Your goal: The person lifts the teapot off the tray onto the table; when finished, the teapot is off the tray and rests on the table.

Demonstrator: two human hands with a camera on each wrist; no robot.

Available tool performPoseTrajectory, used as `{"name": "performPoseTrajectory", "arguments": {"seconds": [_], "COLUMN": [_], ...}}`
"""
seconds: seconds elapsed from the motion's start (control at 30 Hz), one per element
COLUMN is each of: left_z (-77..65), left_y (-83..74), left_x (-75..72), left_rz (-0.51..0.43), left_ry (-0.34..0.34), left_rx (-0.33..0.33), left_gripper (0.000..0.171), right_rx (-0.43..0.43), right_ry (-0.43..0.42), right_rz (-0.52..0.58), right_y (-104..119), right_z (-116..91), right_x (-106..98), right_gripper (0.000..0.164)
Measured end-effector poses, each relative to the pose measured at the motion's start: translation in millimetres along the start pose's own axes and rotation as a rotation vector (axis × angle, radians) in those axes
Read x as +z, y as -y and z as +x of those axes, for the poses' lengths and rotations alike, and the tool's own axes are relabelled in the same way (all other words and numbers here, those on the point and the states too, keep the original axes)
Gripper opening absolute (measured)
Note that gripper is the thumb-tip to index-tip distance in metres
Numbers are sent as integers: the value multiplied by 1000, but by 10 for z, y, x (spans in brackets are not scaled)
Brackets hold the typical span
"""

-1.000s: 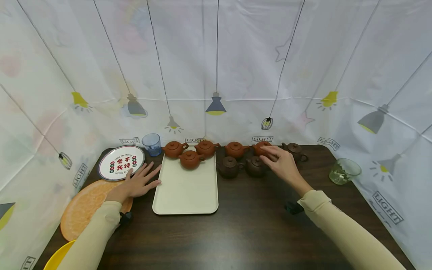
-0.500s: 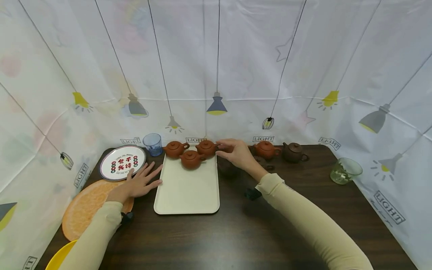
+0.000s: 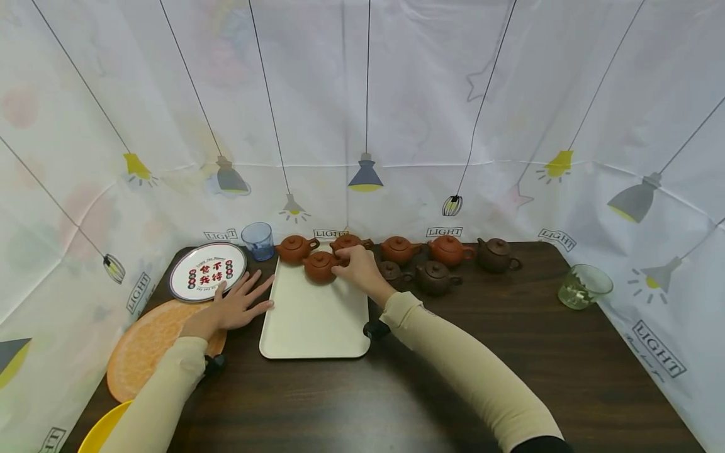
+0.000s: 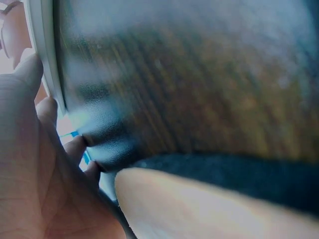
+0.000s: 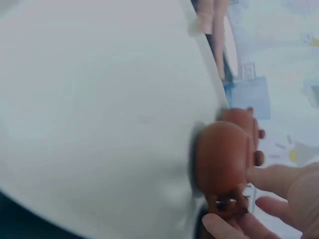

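A cream tray [image 3: 314,327] bears three reddish-brown clay teapots at its far end. One teapot [image 3: 294,250] stands at the left, another [image 3: 348,241] at the right, and the front teapot [image 3: 320,268] sits between and nearer. My right hand [image 3: 360,272] has its thumb and fingers around the handle side of the front teapot [image 5: 222,159]. My left hand [image 3: 229,309] lies with fingers spread, its tips at the tray's left edge [image 4: 47,59]. In the left wrist view that hand's fingers [image 4: 30,69] reach along the tray's rim.
Right of the tray stand two more reddish teapots [image 3: 399,250] and several dark brown teapots [image 3: 436,277]. A green glass [image 3: 583,286] is farther right. A blue glass [image 3: 258,241], a white plate [image 3: 208,272] with red characters, an orange round mat [image 3: 153,346] and a yellow rim [image 3: 104,428] are left.
My right hand has swept left from above the teapots on the table to the front teapot on the tray. My left hand keeps its place, and the teapots stand where they were.
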State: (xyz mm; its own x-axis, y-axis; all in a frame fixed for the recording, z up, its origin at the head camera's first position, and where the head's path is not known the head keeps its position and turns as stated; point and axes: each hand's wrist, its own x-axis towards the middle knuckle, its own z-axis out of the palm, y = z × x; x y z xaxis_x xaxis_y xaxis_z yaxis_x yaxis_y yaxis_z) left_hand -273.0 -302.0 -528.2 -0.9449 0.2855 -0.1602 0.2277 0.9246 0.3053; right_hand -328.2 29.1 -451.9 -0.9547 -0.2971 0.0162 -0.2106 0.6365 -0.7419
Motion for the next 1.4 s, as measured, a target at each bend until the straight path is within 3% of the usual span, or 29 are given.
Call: {"name": "performPoseTrajectory", "arguments": {"seconds": [0.3, 0.5, 0.8, 1.0, 1.4], "left_z": [20, 32, 49, 40, 13], "left_y": [-29, -56, -67, -64, -3], "left_x": [7, 1, 6, 13, 47], "left_rz": [1, -1, -5, -2, 21], "left_ry": [-5, -4, -1, 1, -22], "left_rx": [3, 10, 12, 4, -1], "left_gripper": [77, 77, 77, 77, 81], "right_rx": [72, 65, 30, -19, -203], "right_ry": [-188, -272, -267, -213, -164], "right_rz": [145, 131, 93, 64, 57], "right_y": [-104, -166, -179, -138, -31], "right_z": [-99, -109, -135, -185, -489], "right_x": [275, 325, 309, 259, -263], "right_gripper": [22, 19, 20, 24, 23]}}
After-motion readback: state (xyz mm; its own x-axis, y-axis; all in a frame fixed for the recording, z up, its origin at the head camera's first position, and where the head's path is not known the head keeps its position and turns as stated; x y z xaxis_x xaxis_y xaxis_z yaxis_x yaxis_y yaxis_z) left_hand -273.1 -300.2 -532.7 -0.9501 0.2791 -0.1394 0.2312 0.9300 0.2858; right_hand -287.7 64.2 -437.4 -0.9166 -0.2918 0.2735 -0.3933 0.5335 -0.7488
